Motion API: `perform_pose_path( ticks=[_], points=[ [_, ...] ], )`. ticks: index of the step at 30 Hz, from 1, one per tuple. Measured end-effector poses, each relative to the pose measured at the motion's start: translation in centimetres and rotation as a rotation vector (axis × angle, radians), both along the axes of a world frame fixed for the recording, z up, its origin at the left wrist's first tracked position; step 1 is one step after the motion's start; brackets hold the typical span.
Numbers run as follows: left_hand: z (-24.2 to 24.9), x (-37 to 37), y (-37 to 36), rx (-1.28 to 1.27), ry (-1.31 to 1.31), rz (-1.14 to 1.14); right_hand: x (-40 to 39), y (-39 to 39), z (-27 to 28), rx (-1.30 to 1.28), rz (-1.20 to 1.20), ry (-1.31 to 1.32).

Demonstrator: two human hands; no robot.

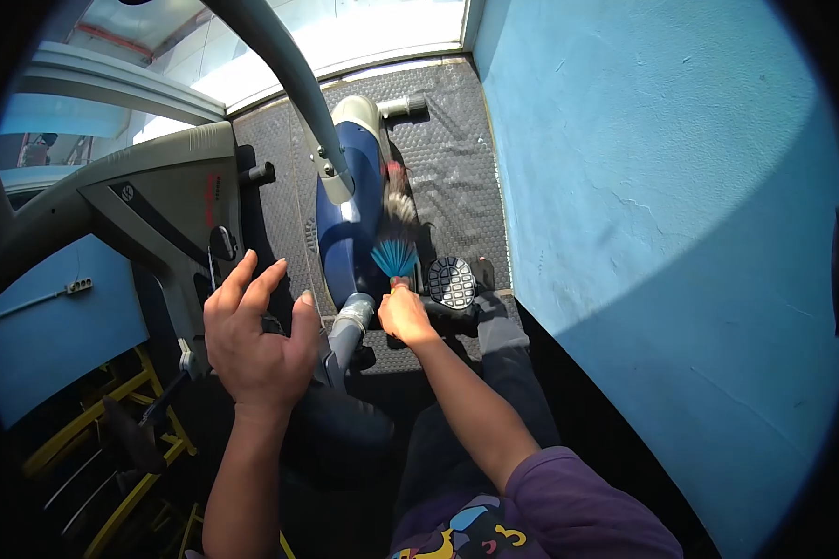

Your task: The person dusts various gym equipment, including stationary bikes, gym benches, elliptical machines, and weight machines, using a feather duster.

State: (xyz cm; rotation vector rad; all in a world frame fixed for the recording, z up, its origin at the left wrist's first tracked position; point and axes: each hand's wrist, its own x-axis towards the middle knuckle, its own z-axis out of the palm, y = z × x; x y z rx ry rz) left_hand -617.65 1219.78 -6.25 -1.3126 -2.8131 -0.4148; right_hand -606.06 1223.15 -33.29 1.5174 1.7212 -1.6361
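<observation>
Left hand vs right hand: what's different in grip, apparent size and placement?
Grip: the left hand is open with its fingers apart; the right hand is closed around the handle end of a duster.
Apparent size: the left hand looks larger in the picture, the right hand smaller.
Placement: the left hand looks raised nearer the camera; the right hand reaches farther away, by the blue machine body.
Shared: both are bare.

The red lettering (212, 201) on the grey machine (170, 168) is unreadable.
</observation>
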Motion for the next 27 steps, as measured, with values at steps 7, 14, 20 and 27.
perform_pose_path(
  ticks=[7, 14, 20, 27],
  points=[
    [0.1, 0.0, -0.1, -0.024, 0.001, 0.018, 2.7, -1.8, 3.1, 0.05, 0.113, -0.039],
    [0.1, 0.0, 0.0, -0.062, 0.115, -0.099, 5.2, -5.9, 2.1, 0.057, 0.032, -0.025],
    [0.0, 0.2, 0.0, -0.08, 0.127, -0.136, 11.8, -11.3, 5.4, -0.158, 0.096, -0.15],
    [-0.1, 0.5, -0.2, -0.109, 0.133, -0.099, 9.9, -11.7, 6.0, 0.118, -0.159, 0.21]
  ],
)
